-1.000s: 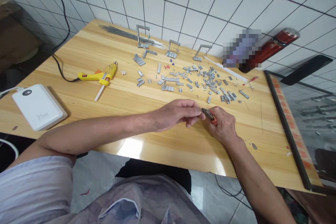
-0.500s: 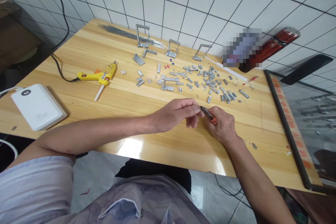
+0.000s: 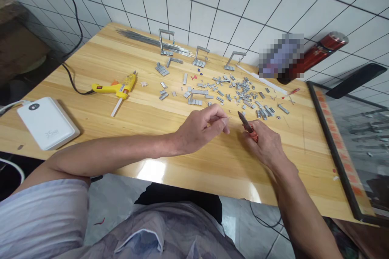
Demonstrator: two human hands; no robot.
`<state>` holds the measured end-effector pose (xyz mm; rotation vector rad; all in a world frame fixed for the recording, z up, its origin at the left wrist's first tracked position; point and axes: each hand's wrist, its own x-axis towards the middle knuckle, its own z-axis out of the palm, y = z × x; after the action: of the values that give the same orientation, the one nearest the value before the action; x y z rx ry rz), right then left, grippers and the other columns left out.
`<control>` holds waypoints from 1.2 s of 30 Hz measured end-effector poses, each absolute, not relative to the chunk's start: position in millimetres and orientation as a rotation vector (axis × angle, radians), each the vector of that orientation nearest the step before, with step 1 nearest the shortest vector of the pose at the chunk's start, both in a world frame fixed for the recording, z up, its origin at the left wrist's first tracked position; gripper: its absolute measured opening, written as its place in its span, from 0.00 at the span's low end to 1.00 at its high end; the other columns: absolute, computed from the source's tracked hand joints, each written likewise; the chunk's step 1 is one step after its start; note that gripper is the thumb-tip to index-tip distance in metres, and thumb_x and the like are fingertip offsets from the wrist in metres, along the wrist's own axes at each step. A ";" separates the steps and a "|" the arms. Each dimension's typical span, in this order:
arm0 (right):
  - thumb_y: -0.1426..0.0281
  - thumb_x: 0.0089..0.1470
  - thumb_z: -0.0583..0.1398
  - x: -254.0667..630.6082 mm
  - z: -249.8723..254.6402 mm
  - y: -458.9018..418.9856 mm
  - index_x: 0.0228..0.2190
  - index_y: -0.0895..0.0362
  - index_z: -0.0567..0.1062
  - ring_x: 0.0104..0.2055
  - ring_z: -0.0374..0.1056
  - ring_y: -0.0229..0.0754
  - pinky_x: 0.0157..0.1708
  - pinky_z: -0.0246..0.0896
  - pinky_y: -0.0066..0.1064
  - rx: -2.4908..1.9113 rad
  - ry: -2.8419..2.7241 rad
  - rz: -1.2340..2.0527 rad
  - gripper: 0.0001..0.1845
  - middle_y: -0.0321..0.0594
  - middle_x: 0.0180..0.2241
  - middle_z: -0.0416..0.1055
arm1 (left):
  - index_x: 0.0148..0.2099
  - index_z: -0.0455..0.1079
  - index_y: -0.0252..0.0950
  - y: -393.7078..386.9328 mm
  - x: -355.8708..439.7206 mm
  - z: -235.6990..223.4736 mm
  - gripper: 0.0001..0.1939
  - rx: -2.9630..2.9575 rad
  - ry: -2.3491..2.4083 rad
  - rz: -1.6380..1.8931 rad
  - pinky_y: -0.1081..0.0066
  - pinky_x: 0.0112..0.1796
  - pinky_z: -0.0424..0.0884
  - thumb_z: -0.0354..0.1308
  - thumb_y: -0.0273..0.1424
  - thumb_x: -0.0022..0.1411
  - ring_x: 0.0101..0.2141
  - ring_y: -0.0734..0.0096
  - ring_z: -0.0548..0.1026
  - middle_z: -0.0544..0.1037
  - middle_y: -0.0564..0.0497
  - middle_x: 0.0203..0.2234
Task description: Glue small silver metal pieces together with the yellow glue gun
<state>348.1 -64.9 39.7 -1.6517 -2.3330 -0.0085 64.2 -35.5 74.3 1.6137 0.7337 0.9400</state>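
My right hand (image 3: 267, 139) is closed round the red handles of a pair of pliers (image 3: 244, 121), whose dark jaws point up and to the left. My left hand (image 3: 206, 127) is held just left of the jaws, thumb and forefinger pinched together. A thin, short bit of something, perhaps wire, shows at its fingertips, too small to make out for sure. The plier tips are apart from the left fingers. Beyond both hands lie many small grey metal staple pieces (image 3: 243, 91), some loose and some in short strips.
Three small frames built of staple strips, one a tall frame (image 3: 160, 42), stand near the wall beside thin metal wires (image 3: 136, 37). A yellow glue gun (image 3: 115, 88) and white power bank (image 3: 45, 123) lie left. A red flask (image 3: 322, 54) and dark-framed glass panel (image 3: 331, 145) are right.
The pliers have drawn away from my left fingertips, and my right hand has shifted slightly right. My left hand has risen a little and turned, its fingers still pinched.
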 end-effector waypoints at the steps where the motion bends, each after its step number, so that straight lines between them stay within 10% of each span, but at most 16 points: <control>1: 0.67 0.63 0.58 351.7 43.6 -66.2 0.40 0.51 0.74 0.33 0.73 0.47 0.28 0.57 0.33 -1.684 -2.348 0.007 0.05 0.39 0.34 0.78 | 0.40 0.71 0.37 -33.2 64.2 73.7 0.09 1.657 0.746 0.981 0.71 0.37 0.71 0.56 0.35 0.74 0.33 0.74 0.76 0.82 0.51 0.34; 11: 0.61 0.65 0.62 356.2 34.5 -117.0 0.43 0.54 0.75 0.36 0.76 0.52 0.32 0.64 0.39 -1.736 -2.621 -0.236 0.10 0.43 0.35 0.78 | 0.40 0.77 0.37 -22.5 69.5 60.4 0.09 1.940 0.774 1.124 0.69 0.40 0.71 0.59 0.33 0.74 0.36 0.69 0.74 0.79 0.49 0.34; 16: 0.59 0.66 0.63 341.5 61.1 -120.3 0.50 0.52 0.75 0.47 0.79 0.53 0.39 0.72 0.41 -1.592 -2.489 0.199 0.14 0.46 0.49 0.80 | 0.41 0.78 0.36 -27.2 71.1 56.4 0.08 1.991 0.732 1.065 0.69 0.42 0.72 0.59 0.31 0.74 0.36 0.70 0.75 0.80 0.50 0.33; 26: 0.68 0.65 0.58 282.1 95.9 -67.7 0.29 0.53 0.73 0.25 0.64 0.37 0.28 0.60 0.31 -1.501 -2.063 0.535 0.11 0.33 0.24 0.70 | 0.43 0.79 0.37 -25.4 73.9 43.6 0.10 2.156 0.711 0.949 0.66 0.44 0.74 0.56 0.28 0.74 0.40 0.67 0.78 0.82 0.48 0.37; 36: 0.68 0.58 0.60 285.7 66.6 -58.8 0.27 0.53 0.71 0.25 0.57 0.36 0.22 0.57 0.27 -1.564 -1.705 0.995 0.08 0.31 0.23 0.63 | 0.47 0.79 0.35 -23.9 73.7 46.9 0.08 1.934 0.781 0.779 0.67 0.40 0.73 0.61 0.29 0.68 0.36 0.69 0.78 0.82 0.49 0.35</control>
<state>285.7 -58.8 66.6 -1.5640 -1.7052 0.9951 73.7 -23.9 46.9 1.9344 0.7806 0.7793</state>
